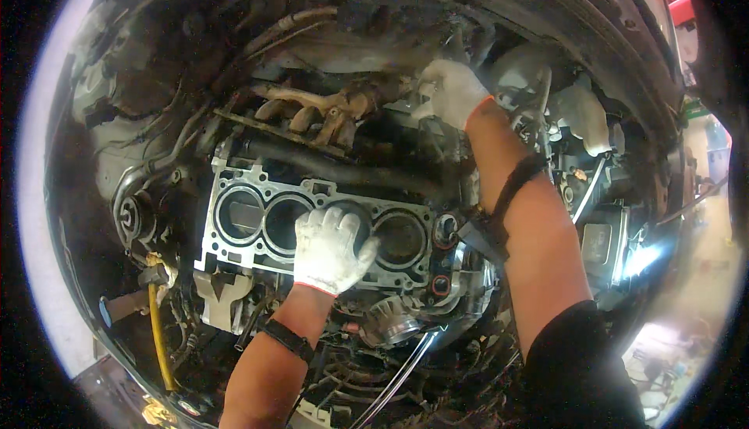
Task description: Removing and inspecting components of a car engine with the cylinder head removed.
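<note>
A bare engine block [360, 196] with several round cylinder bores lies before me in the engine bay. On its top face rests my left hand [331, 246] in a white glove, fingers over one bore and thumb spread to the right; it holds nothing. Farther off, my right hand [454, 95], also gloved in white, reaches past the block to the right end of a rusty exhaust manifold [335, 113]. Its fingers are curled, and whatever is between them I cannot make out.
A yellow handle-like bar [160, 343] stands at the lower left. Two thin shiny rods [402, 374] lean near a round metal housing [394, 324]. Hoses line the left side. A bright work light [644, 259] glows at the right, beside a boxy part [605, 243].
</note>
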Demonstrator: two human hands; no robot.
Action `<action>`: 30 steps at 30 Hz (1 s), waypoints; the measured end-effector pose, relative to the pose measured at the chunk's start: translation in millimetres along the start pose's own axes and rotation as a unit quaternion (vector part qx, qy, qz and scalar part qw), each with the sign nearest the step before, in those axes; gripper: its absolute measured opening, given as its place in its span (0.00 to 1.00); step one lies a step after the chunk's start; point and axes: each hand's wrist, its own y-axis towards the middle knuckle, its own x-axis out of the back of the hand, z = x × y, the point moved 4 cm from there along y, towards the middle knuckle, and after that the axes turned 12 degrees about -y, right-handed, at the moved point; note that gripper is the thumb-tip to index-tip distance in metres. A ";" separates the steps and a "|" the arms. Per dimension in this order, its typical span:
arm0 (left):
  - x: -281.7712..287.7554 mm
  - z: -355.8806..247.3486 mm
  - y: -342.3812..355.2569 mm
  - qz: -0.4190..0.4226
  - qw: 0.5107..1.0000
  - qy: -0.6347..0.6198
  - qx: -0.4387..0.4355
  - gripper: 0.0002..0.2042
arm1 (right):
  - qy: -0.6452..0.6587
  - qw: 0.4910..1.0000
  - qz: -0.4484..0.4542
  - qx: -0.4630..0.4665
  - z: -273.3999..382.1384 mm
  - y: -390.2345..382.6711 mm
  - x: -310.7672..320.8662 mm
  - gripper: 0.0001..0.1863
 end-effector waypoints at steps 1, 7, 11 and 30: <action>1.4 0.9 -1.3 -0.009 1.000 -0.003 -0.008 0.23 | 0.001 1.000 0.000 0.000 8.5 -0.2 -4.6 0.06; 1.3 -3.8 3.2 -0.001 1.000 -0.014 -0.001 0.23 | 0.116 0.986 -0.080 -0.086 -1.8 6.4 -1.6 0.09; 2.9 -6.2 3.2 -0.010 1.000 -0.024 -0.007 0.23 | 0.213 0.960 -0.153 -0.102 -15.2 8.6 -14.5 0.06; 3.2 -10.4 4.9 -0.005 1.000 -0.004 0.006 0.21 | 0.568 0.818 0.019 -0.090 13.9 -93.3 -2.7 0.12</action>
